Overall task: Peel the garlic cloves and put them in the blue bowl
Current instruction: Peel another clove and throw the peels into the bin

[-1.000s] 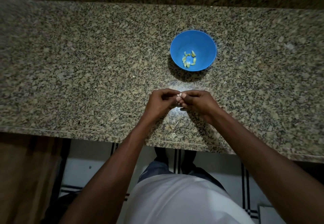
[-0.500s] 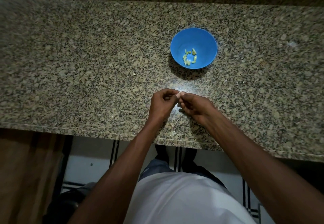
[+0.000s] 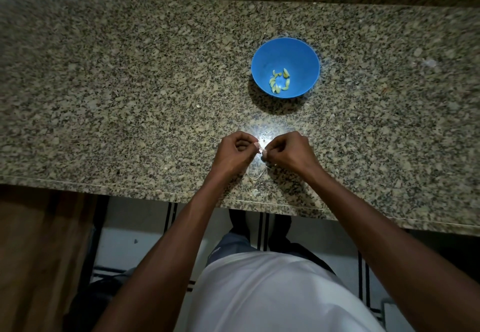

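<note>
Right now the clove point(image 3: 261, 149) sits pinched between my two sets of fingertips, low over the counter point(image 3: 104, 97) near its front edge, so skins point(image 3: 255, 192) drop there. My left hand point(image 3: 233, 155) steadies it, fingers curled; my right hand point(image 3: 291, 153) picks at the skin, I judge. Beyond them, slightly right, the bowl point(image 3: 301, 53) holds peeled cloves point(image 3: 279, 82) within easy reach.
</note>
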Available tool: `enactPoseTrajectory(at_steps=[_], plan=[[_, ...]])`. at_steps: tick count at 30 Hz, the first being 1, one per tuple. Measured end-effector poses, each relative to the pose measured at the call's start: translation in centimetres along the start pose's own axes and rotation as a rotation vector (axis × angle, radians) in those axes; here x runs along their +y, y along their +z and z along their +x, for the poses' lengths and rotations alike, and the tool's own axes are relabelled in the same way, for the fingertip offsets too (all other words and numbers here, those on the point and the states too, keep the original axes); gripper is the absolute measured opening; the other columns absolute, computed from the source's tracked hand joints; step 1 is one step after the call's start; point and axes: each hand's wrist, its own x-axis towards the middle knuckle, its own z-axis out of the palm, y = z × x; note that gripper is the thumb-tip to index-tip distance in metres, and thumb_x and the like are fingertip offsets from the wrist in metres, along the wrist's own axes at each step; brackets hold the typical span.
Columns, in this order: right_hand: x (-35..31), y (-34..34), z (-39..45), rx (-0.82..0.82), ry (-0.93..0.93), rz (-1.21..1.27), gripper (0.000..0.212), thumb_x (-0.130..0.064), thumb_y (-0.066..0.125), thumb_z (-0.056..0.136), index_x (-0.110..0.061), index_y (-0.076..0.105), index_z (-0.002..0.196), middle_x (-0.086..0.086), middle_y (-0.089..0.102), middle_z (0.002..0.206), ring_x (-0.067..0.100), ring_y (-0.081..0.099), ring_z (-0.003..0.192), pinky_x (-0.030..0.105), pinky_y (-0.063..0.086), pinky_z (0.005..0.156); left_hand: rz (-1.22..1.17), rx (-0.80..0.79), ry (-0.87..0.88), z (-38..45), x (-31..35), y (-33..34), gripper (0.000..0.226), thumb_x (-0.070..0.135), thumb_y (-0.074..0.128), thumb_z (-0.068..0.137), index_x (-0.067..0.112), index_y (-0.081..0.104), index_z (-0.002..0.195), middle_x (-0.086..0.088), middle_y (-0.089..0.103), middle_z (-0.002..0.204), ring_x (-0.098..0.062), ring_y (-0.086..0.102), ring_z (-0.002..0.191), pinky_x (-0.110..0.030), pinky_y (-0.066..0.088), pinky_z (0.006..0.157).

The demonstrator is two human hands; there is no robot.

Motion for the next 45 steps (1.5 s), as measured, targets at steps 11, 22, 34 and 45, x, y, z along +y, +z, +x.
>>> enactPoseTrajectory(at_steps=[11,22,34,45], plan=[[1.3,-0.2,0.4,-0.011,0.029,0.096,0.004,-0.011,0.083,0.085,-0.015,0.084,0.086,0.001,0.079,0.075,0.016,0.077,0.074,0.037,0.065,0.075,0.07,0.011,0.025,-0.3,-0.4,-0.2,0.021,0.002,0.066,0.091,0.014,0.076,0.106,-0.004,0.07,0.087,-0.01,0.065,0.073,-0.03,0.06,0.074],[1.6,0.0,-0.1,0.037,-0.067,0.031,0.008,-0.015,0.076,0.091,-0.012,0.084,0.092,0.001,0.08,0.085,0.008,0.073,0.076,0.023,0.058,0.068,0.283,-0.004,0.134,-0.2,-0.5,0.0,0.005,0.027,0.074,0.095,0.022,0.076,0.096,0.005,0.077,0.091,-0.013,0.073,0.088,-0.036,0.062,0.084],[1.4,-0.3,-0.5,-0.081,0.098,0.547,0.029,-0.024,0.069,0.103,0.004,0.077,0.096,0.02,0.077,0.086,0.028,0.067,0.072,0.038,0.058,0.068,0.271,0.045,0.25,-0.7,0.5,0.8,0.021,0.02,0.086,0.084,0.019,0.079,0.104,0.009,0.076,0.099,-0.002,0.072,0.091,-0.023,0.061,0.079],[0.3,-0.1,-0.4,-0.084,0.209,0.729,0.018,-0.019,0.074,0.099,-0.001,0.078,0.102,0.016,0.075,0.085,0.027,0.063,0.078,0.042,0.056,0.079,0.259,0.138,0.294,-0.6,1.1,1.3,0.008,0.019,0.077,0.094,0.015,0.081,0.099,0.006,0.079,0.091,-0.002,0.073,0.083,-0.028,0.064,0.077]])
